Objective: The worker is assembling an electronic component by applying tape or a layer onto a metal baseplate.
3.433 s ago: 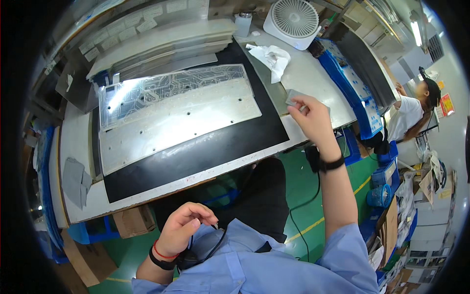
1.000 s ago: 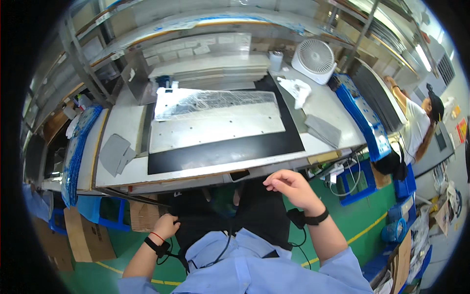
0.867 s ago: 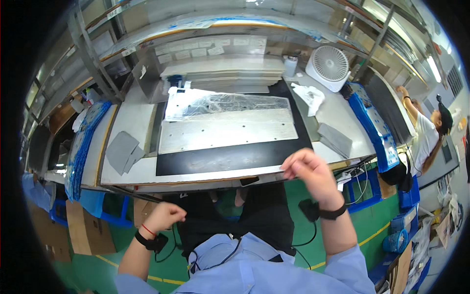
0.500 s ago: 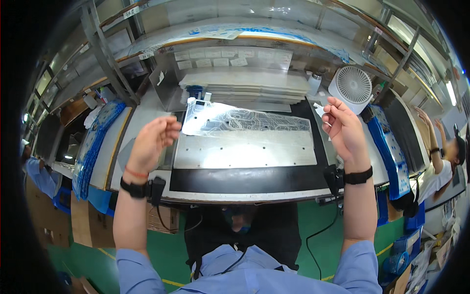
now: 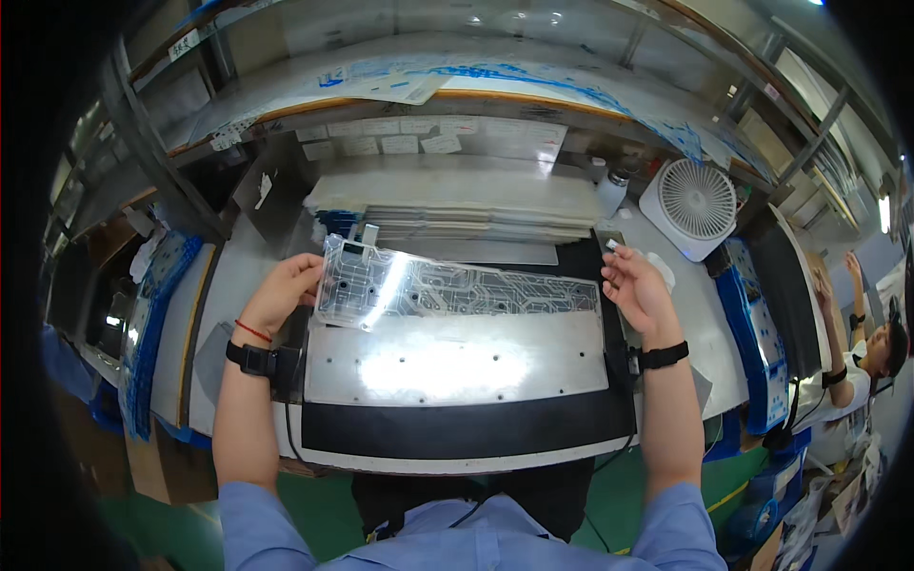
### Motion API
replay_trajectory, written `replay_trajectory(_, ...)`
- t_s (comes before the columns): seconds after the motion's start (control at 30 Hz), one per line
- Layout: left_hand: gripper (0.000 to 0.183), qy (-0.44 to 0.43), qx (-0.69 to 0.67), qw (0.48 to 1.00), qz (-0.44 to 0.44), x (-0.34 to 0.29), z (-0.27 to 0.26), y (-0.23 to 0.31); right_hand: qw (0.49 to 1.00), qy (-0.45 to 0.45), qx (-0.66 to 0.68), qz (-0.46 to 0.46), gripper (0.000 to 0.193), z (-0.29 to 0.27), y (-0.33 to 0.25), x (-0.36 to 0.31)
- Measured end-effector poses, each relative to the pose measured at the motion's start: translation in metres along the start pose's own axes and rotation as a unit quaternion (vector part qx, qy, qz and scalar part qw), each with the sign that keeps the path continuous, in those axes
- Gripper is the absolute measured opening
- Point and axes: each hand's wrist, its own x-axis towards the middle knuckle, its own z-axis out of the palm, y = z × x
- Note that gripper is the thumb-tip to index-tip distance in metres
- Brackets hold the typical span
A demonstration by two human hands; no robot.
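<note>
A clear plastic film printed with circuit traces (image 5: 457,287), with a short tail at its upper left, lies over the back part of a flat metal plate (image 5: 457,366). The plate has small holes and rests on a black mat (image 5: 466,428). My left hand (image 5: 284,295) is closed at the film's left edge, pinching it between thumb and fingers. Just beyond the film's right end, my right hand (image 5: 640,293) is raised with fingers curled. A small white piece (image 5: 612,245) sits at its fingertips; its kind cannot be made out.
Behind the plate rises a stack of flat sheets (image 5: 457,195). A white fan (image 5: 693,200) and a bottle (image 5: 614,187) stand at the back right. Blue-edged stacks lie left (image 5: 152,319) and right (image 5: 757,333). A shelf (image 5: 476,92) crosses above. Another person (image 5: 871,352) is at far right.
My left hand has moved from beside the film onto its left edge. My right hand remains raised by the right end. The view has shifted, with the bench lower in the picture.
</note>
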Motion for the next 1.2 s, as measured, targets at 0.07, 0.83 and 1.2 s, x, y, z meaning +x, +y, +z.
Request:
replay_trajectory(0.07,0.022,0.008,0.031,0.999,0.02,-0.004,0.0,0.002,0.999,0.008,0.012,0.04,0.011,-0.007,0.004,0.003)
replay_trajectory(0.83,0.024,-0.018,-0.006,0.995,0.102,-0.013,-0.007,-0.01,0.846,0.161,-0.463,-0.209,0.024,-0.052,-0.025,-0.143)
replay_trajectory(1.2,0.026,-0.022,0.002,0.996,0.09,-0.016,0.001,-0.005,0.797,0.014,-0.601,-0.054,0.024,-0.05,0.003,-0.211)
